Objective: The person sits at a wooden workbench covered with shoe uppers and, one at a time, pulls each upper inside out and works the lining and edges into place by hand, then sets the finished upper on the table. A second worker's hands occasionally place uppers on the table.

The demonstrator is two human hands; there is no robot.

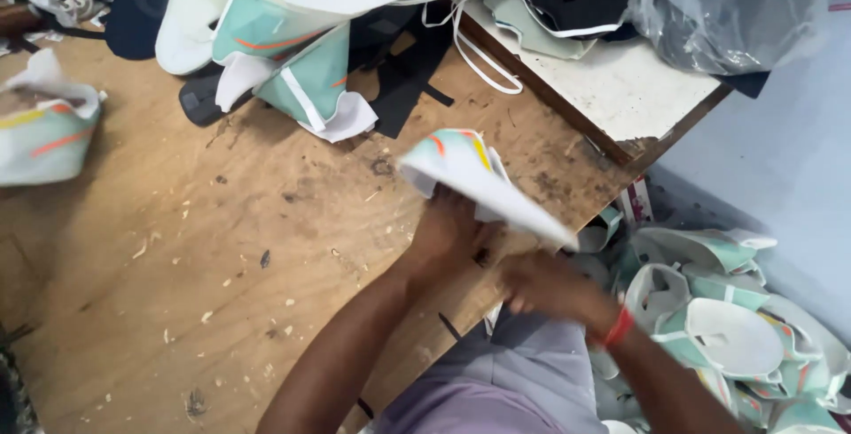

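Head view: one shoe upper — left hand grasping it; right hand blurred, grip unclear.

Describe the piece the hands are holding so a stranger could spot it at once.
Start at the wooden worktable and follow its right edge. There the left hand and right hand hold a folded white shoe upper piece. Unlike the piled pieces around it, it is lifted off the table.

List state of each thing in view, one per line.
left hand: gripping white shoe piece
right hand: blurred, below the piece, grip unclear
white shoe piece: held above the wooden table, tilted
pile of shoe pieces: heaped on table
plastic bag: full, resting on white board
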